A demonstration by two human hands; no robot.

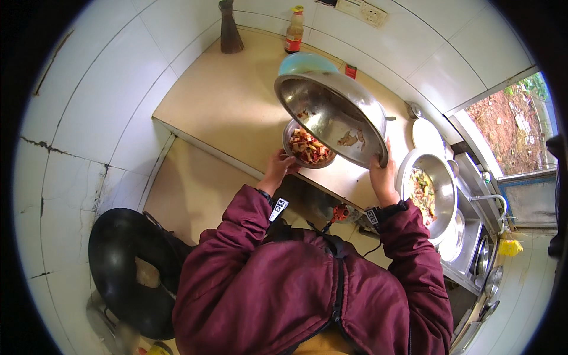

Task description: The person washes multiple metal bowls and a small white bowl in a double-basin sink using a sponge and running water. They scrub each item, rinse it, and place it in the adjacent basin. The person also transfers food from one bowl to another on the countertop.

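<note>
My right hand [383, 175] grips the rim of a large stainless steel basin [339, 100], which is tipped over on its side. Scraps of food [350, 138] cling to its inner wall. Below its lower edge stands a smaller metal bowl [329, 163] on the counter, filled with chopped food in red and pale pieces [306, 146]. The fingers of my left hand [278, 170] rest against the near left rim of that bowl; whether they grip it I cannot tell. Part of the smaller bowl is hidden behind the tilted basin.
Right of me, another steel basin [445, 195] holds chopped green and pale food, near a sink [472, 235] with a faucet [492, 197]. Behind the tipped basin are a light blue bowl [306, 63] and a sauce bottle [294, 33]. A black wok [120, 248] sits at the lower left.
</note>
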